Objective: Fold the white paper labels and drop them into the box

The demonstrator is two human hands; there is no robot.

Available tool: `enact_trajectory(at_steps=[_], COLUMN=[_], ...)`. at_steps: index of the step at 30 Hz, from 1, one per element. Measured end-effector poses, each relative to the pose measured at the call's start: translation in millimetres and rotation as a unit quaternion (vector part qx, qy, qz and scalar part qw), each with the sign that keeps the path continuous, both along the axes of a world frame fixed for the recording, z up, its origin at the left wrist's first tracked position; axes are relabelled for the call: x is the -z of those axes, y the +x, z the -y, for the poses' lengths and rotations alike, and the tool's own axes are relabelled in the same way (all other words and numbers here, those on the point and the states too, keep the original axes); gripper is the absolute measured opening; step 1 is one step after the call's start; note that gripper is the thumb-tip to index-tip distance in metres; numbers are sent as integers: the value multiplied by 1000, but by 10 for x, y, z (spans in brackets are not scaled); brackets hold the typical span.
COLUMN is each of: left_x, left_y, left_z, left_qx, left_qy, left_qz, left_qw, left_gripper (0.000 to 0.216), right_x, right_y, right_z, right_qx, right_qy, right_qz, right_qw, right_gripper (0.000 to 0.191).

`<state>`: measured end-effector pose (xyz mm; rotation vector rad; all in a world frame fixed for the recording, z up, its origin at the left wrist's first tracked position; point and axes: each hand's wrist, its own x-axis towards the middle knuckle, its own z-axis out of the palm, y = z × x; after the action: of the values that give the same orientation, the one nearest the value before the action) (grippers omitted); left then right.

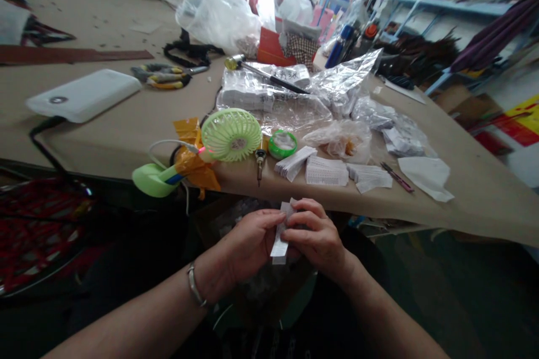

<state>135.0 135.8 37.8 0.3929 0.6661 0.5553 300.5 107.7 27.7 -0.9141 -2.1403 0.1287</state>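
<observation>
Between my two hands, just off the table's front edge, is a small bundle of white printed paper slips (280, 245). My left hand (255, 238) grips the slips from the left, its thumb lying along them. My right hand (318, 235) closes on them from the right with bent fingers. On the table beyond lie a fanned stack of slips (295, 162), a flat printed stack (326, 171) and another spread stack (370, 175). A green round tub (282, 144) with white content stands behind them, beside a screwdriver-like tool (260, 165) with a pointed tip.
A green fan (231, 134) is taped at the table edge on the left. Farther left are a white power bank (84, 95) and pliers (162, 76). Clear plastic packs (269, 92) lie at the back under a hammer (269, 74). A craft knife (397, 177) lies right.
</observation>
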Motion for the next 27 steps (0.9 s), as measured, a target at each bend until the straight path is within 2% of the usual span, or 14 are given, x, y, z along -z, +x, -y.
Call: enact_trajectory(at_steps=[7,11,15,17,19,22,24,27], left_x=[-55,-50,-30,-23,-17,-20,-22,-4], left_y=[6,24,16,-3,-16,-7,13,30], left_z=[12,25,26,22,18,22,30,40], left_qx=[22,3,-14,-10,-1,6,14,23], left_qy=[15,1,-5,-10,-15,-22,-24,-14], left_qz=[18,12,-5,-42,-79,-108,-112,-110], left_qw=[999,1000,1000,999,997,994,993,994], left_gripper=[15,10,11,13,15,14,14,18], right_x=[52,39,-28,-48,-35,46,119,195], right_y=[33,-5,35,186,440,882,1106,1278], right_z=[10,42,84,90,89,93,100,106], right_qx=[-24,-37,-11,49,169,363,418,416], right_qy=[-12,-22,-6,12,40,63,43,26], right_qz=[11,9,20,12,11,84,161,206], right_qw=[1000,999,1000,999,985,926,893,886], right_gripper=[12,13,23,31,36,42,45,34])
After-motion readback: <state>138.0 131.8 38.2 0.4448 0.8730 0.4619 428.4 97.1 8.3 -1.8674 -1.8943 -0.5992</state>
